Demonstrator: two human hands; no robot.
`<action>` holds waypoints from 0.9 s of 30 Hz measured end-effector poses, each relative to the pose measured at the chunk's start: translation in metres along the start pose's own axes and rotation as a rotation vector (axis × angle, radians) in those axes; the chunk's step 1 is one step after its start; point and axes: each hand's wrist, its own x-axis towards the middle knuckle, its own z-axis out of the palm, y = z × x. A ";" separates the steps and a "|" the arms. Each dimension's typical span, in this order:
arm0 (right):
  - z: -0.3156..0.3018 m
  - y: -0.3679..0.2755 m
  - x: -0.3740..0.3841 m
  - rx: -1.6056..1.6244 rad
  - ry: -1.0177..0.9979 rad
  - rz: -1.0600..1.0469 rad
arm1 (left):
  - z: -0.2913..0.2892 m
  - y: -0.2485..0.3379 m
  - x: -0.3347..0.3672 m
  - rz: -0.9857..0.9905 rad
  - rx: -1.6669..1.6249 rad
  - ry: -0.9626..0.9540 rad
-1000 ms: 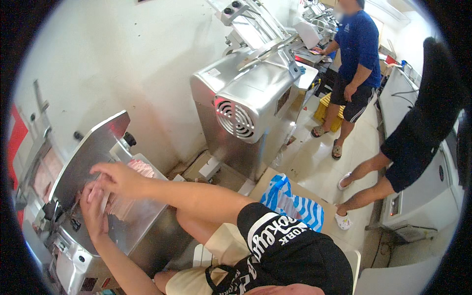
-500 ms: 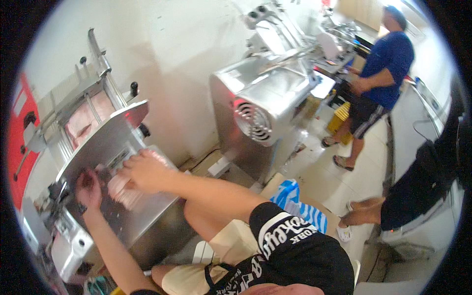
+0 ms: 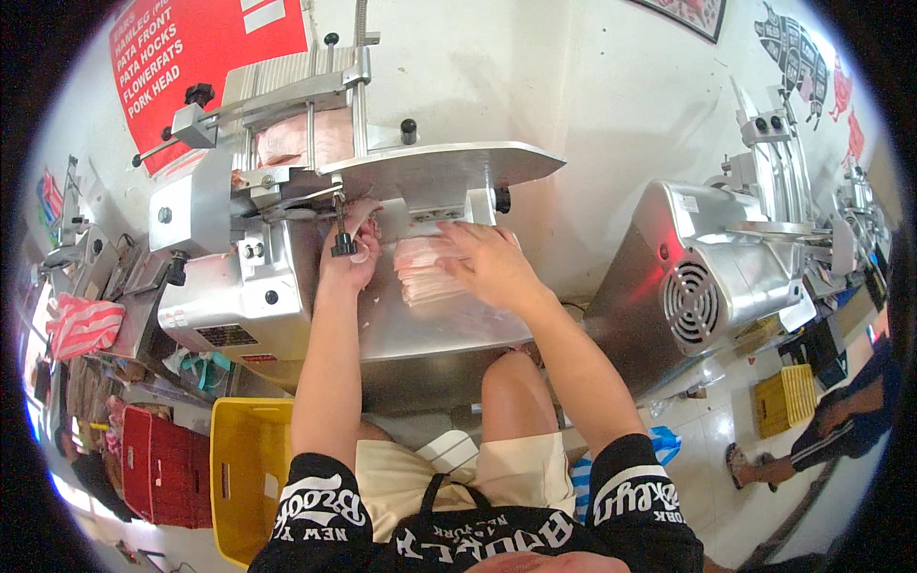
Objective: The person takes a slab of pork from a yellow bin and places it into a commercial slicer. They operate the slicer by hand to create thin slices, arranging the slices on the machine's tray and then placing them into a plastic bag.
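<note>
A metal meat slicer [image 3: 449,164] stands in front of me, with a block of pale pink meat [image 3: 306,138] in its carriage. At the slicer's near side, beside a black knob, my left hand [image 3: 351,260] is raised with its fingers curled about a thin slice of meat [image 3: 363,216]. A stack of pale slices [image 3: 420,272] lies on the steel tray [image 3: 420,334]. My right hand [image 3: 492,267] rests against that stack's right side, fingers stretched out and a little apart. Part of the stack is hidden under it.
Another slicer [image 3: 707,267] stands to the right. Below left are a yellow crate [image 3: 250,477] and a red crate [image 3: 162,468]. A red-striped bag [image 3: 84,325] lies at far left. Another person's legs [image 3: 812,449] show at far right, near a yellow basket [image 3: 785,401].
My view has swung left, so the slicer now sits near the middle. My left hand has closed on a slice; my right hand stays at the stack.
</note>
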 end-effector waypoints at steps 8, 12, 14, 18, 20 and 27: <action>-0.012 -0.002 0.019 0.800 0.117 0.277 | 0.105 -0.024 -0.072 0.165 0.805 -0.390; -0.014 0.030 0.005 0.034 0.121 0.372 | 0.076 -0.007 -0.050 0.226 1.499 -0.190; -0.011 0.029 0.001 -0.210 0.144 0.311 | 0.032 0.001 -0.030 0.325 1.602 -0.179; -0.006 0.025 -0.003 -0.089 0.143 0.040 | 0.031 0.009 -0.020 0.149 0.987 -0.069; 0.004 0.011 0.002 -0.005 0.037 -0.028 | 0.010 0.018 0.012 0.000 0.227 -0.031; -0.002 0.000 -0.004 -0.125 -0.072 -0.054 | 0.000 0.009 0.048 -0.199 -0.373 0.091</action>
